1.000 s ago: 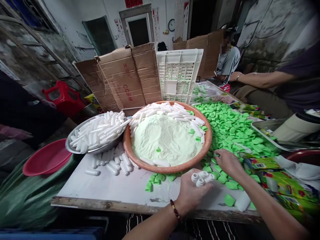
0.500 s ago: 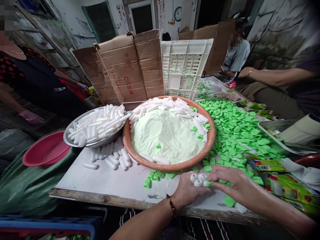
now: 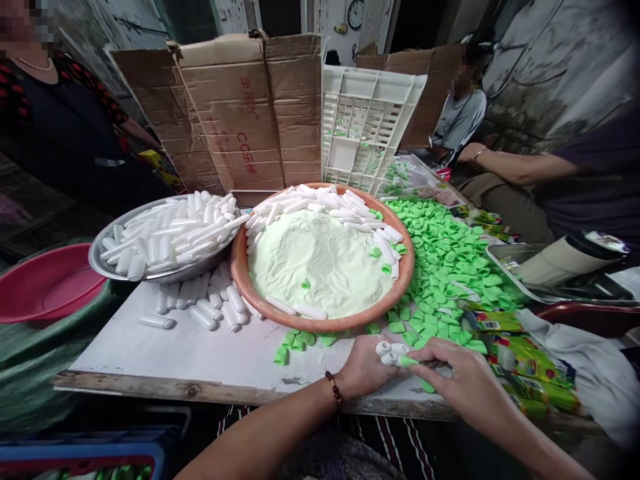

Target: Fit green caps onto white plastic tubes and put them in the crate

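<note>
While our left hand [image 3: 364, 369] cups a few white plastic tubes [image 3: 389, 352] to hold them bunched, our right hand [image 3: 463, 377] pinches a green plastic cap [image 3: 409, 361] just beside them.

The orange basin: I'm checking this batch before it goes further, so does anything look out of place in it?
Yes, a few green caps lie on the powder inside the orange basin. They look stray because most caps sit in the cap pile to the right.
</note>
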### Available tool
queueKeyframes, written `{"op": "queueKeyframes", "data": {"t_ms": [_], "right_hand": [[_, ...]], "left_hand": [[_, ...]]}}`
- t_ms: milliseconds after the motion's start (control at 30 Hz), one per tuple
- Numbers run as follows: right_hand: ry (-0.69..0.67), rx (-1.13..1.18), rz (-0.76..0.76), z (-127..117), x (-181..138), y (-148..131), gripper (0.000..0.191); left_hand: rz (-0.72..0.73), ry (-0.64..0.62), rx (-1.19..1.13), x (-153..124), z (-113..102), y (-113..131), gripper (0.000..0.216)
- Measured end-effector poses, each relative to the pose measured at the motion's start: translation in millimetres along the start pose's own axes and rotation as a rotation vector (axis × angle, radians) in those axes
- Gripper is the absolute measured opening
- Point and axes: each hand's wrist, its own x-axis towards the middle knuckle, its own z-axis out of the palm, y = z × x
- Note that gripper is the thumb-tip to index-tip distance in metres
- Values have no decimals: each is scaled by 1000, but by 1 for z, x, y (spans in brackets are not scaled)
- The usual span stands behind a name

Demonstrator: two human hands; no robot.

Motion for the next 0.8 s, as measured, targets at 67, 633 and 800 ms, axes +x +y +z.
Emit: {"op": "queueKeyframes", "data": {"t_ms": [67, 633, 800], "right_hand": [[-41, 37, 65, -1, -4, 11, 19], [-38, -229, -119, 34, 84, 80, 22], [-43, -103, 36, 5, 64, 74, 35]], "left_hand": [[7, 1, 70, -1, 1, 3, 17], [-57, 341, 286, -23, -1, 4, 24], [-89, 301, 232, -20, -1, 5, 22]]}}
